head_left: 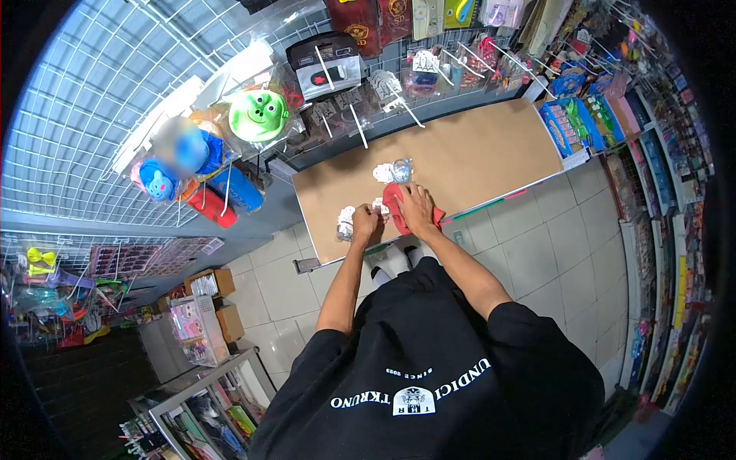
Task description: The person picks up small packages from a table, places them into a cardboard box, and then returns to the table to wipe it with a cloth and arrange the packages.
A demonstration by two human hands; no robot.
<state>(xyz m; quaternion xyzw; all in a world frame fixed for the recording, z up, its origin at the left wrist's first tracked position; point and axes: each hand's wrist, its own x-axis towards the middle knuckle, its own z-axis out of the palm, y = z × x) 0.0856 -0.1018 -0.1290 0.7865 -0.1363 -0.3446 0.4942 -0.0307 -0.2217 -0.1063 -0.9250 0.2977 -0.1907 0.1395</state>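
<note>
My left hand (366, 222) rests on a small clear packet with white items (347, 221) near the front edge of a brown shelf board (491, 153). My right hand (416, 209) presses flat on a red cloth (398, 212) lying on the board beside it. A second clear packet (392, 171) with white and pale blue contents lies just beyond both hands.
A white wire grid wall (92, 100) carries hanging packaged toys, among them a green face toy (258, 115) and a blue and red toy (222, 192). Metal hooks (399, 100) stick out over the board. Racks of packaged goods (659, 153) line the right. Cardboard boxes (222, 307) stand on the tiled floor.
</note>
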